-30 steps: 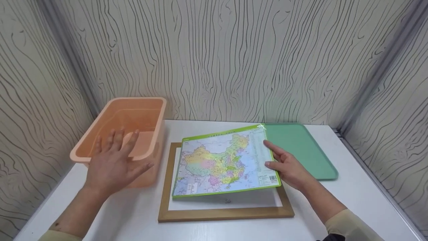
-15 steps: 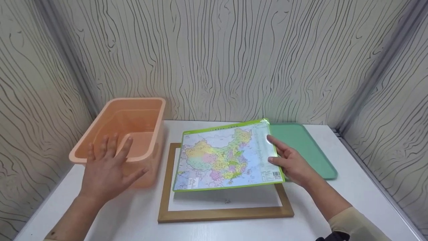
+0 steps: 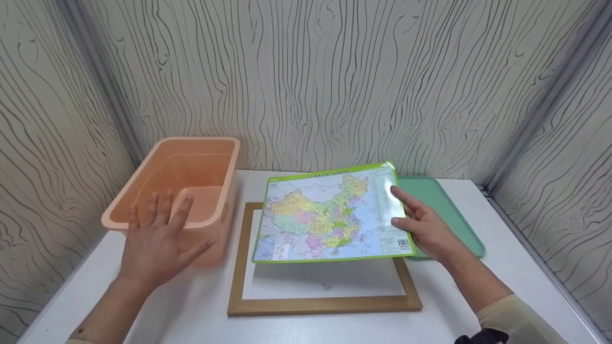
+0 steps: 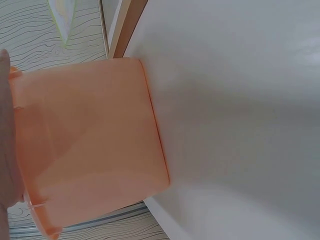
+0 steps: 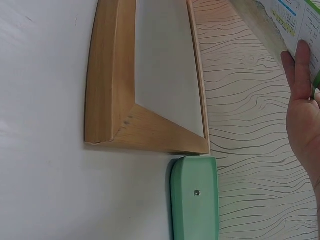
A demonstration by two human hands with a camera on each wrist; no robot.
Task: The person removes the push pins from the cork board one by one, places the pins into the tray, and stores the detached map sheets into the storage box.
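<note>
Our right hand (image 3: pixel 423 229) grips the map (image 3: pixel 330 215) above the frame (image 3: pixel 325 306). Our left hand (image 3: pixel 155 241) hovers spread before the bin (image 3: pixel 181 167). White bench (image 3: pixel 191 310), wood-grain walls (image 3: pixel 334 71).

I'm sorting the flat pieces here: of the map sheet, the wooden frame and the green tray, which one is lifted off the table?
The map sheet, the one with the green border: the right hand holds its right edge, tilted above the wooden frame. Frame and green tray lie flat on the table.
</note>
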